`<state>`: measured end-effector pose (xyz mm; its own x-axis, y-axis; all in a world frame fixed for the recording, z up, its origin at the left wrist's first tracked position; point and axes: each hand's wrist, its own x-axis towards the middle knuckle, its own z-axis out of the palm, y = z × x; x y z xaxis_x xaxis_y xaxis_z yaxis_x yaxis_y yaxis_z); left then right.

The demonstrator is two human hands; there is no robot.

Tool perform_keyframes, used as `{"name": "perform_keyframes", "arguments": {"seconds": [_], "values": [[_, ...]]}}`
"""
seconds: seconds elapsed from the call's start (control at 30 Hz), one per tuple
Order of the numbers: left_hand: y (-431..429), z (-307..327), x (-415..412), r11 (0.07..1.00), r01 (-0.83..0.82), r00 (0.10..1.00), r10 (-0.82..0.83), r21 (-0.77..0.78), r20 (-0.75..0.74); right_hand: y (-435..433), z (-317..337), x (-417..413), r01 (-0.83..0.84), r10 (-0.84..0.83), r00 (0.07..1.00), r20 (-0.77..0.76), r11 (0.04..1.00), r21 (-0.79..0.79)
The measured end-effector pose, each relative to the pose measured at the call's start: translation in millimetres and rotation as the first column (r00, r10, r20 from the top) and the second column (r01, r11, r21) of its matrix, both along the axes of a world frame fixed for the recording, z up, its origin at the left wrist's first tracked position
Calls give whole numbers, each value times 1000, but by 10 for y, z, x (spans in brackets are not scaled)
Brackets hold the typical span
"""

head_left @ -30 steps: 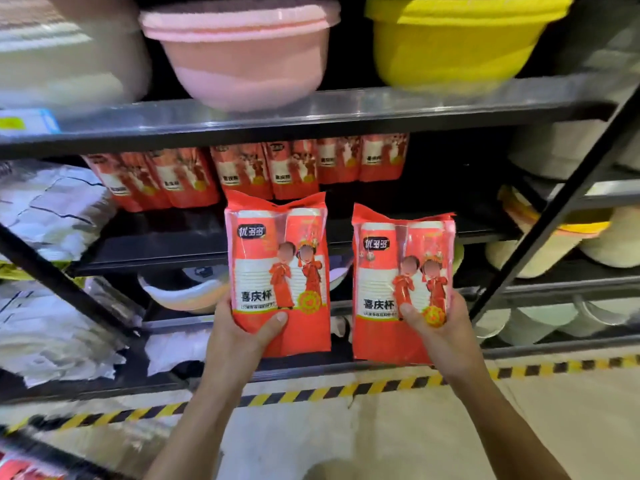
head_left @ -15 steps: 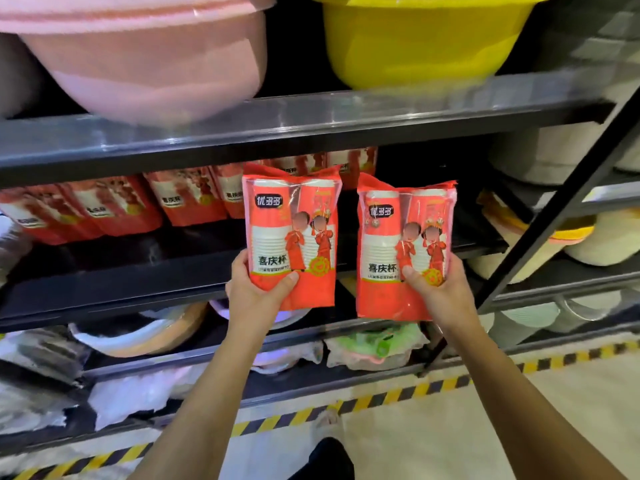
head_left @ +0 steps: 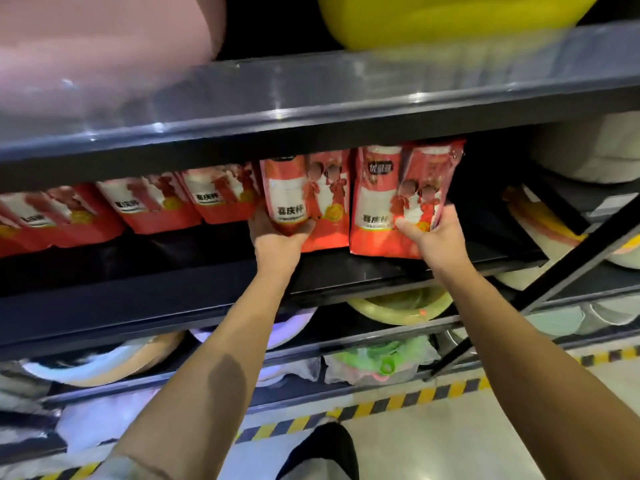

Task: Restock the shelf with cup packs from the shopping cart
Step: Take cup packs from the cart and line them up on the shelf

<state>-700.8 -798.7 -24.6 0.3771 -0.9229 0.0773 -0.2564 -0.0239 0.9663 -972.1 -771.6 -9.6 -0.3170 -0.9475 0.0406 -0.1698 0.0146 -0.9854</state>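
Observation:
Each hand holds one red cup pack upright inside the dark shelf (head_left: 363, 271). My left hand (head_left: 277, 239) grips the lower edge of the left cup pack (head_left: 304, 199). My right hand (head_left: 431, 233) clasps the bottom right of the right cup pack (head_left: 401, 195). The two packs stand side by side, almost touching, and their bottoms are at the shelf board. A row of several matching red packs (head_left: 152, 202) lines the shelf to the left. The shopping cart is out of view.
The shelf board above (head_left: 311, 109) hangs close over the pack tops and carries a pink basin (head_left: 104, 39) and a yellow basin (head_left: 450, 19). Lower shelves hold wrapped basins. A black diagonal brace (head_left: 568, 271) crosses at the right. Yellow-black tape (head_left: 398, 400) marks the floor.
Both hands have pushed the two packs up and forward from in front of the shelves into the shelf opening, to the right of the stocked row. The view moved closer.

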Motion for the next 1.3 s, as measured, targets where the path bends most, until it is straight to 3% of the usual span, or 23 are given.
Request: {"name": "perform_keyframes", "arguments": {"seconds": [0.3,0.73,1.03,1.3], "values": [[-398,-159,-106,999,-43,976,47,-24,211,-544,-146,-89,-2,0,1000,-19,997,-82],[-665,-102,31,985,-163,917,175,-64,358,-1254,-227,81,-32,21,990,-137,996,-84],[-684,-101,146,960,-251,902,278,-122,331,-1412,-125,309,-52,21,956,-292,994,-98],[-644,-131,219,966,-228,903,257,-124,343,-1397,-143,419,-12,-15,950,-313,996,-83]]}}
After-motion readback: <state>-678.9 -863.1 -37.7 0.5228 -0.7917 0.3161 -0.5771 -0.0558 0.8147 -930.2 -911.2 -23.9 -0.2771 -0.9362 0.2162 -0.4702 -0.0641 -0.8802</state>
